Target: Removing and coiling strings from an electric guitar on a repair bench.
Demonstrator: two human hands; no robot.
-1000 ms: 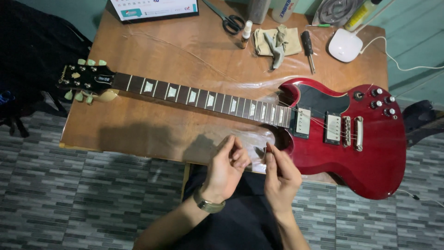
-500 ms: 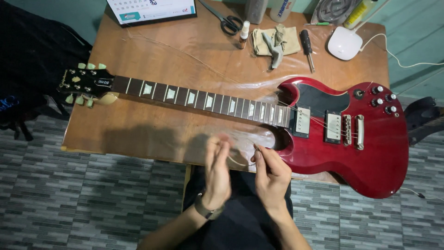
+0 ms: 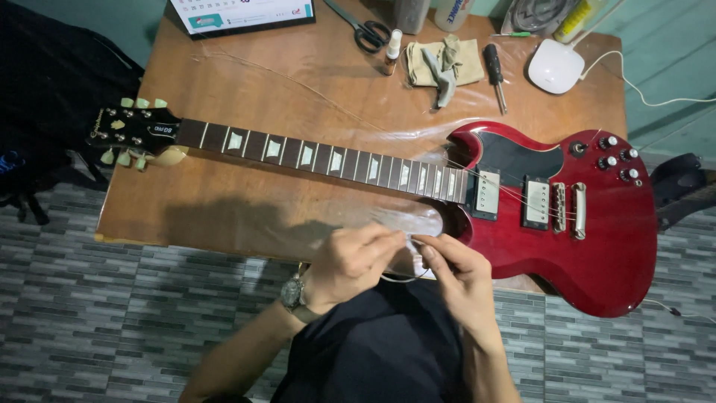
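While pinching a thin string (image 3: 409, 242) between left hand (image 3: 349, 263) and right hand (image 3: 456, 270), fingertips of both closed on it, held over the table (image 3: 224, 213) edge just beside the guitar (image 3: 589, 246) body. Seemingly mid-uncoiling, with a loop hanging below the fingers. Calls next for a slow, even draw apart, keeping the wire unkinked and off the red finish.

view: head, single | position: above the seated person, worn high | facing: steeply down onto the wooden surface (image 3: 224, 201) and tiled floor (image 3: 112, 328) | range: close to the hands, whole red guitar (image 3: 567, 224) in frame | shared views: one only
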